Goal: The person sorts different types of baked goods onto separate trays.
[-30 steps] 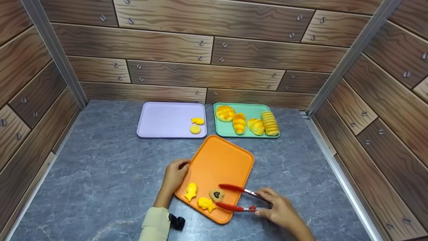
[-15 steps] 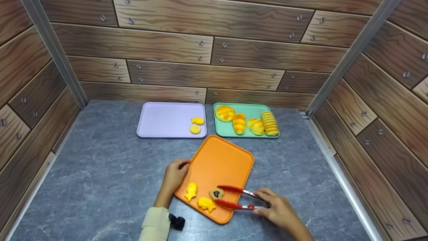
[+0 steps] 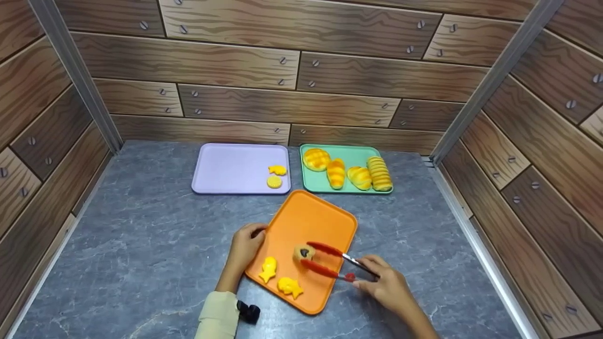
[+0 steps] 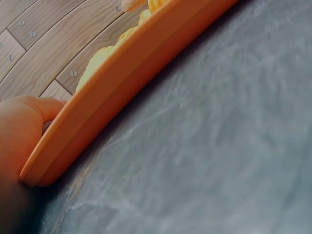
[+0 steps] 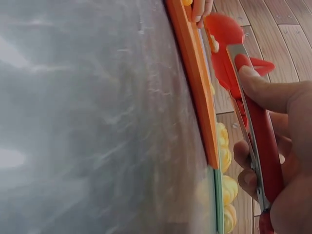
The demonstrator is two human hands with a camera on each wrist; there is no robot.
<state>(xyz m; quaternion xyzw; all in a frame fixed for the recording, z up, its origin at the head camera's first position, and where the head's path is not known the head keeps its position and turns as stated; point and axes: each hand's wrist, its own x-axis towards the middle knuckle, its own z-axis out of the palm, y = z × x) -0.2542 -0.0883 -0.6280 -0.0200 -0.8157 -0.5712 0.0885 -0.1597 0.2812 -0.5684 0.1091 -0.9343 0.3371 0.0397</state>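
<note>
My right hand (image 3: pixel 388 285) holds a pair of red-tipped tongs (image 3: pixel 322 270), thumb on one arm and fingers on the other, as the right wrist view also shows. Between the tong tips is a tan cookie (image 3: pixel 299 253) with a dark heart-shaped centre, over the orange tray (image 3: pixel 313 221). My left hand (image 3: pixel 247 242) grips the tray's left edge; in the left wrist view a digit lies over the rim. Near the tray's lower left end lie two yellow fish-shaped pieces, one upright fish (image 3: pixel 268 269) and one sideways fish (image 3: pixel 289 286).
Behind stand a lilac tray (image 3: pixel 231 169) with a yellow fish (image 3: pixel 277 170) and a round yellow biscuit (image 3: pixel 274 181), and a green tray (image 3: pixel 362 153) with several toy breads (image 3: pixel 379 174). Wood-patterned walls (image 3: pixel 212 103) enclose the grey marbled tabletop (image 3: pixel 155 249).
The tongs have closed in on the cookie, and both have moved away from me, toward the tray's middle. My left hand and the orange tray stay put.
</note>
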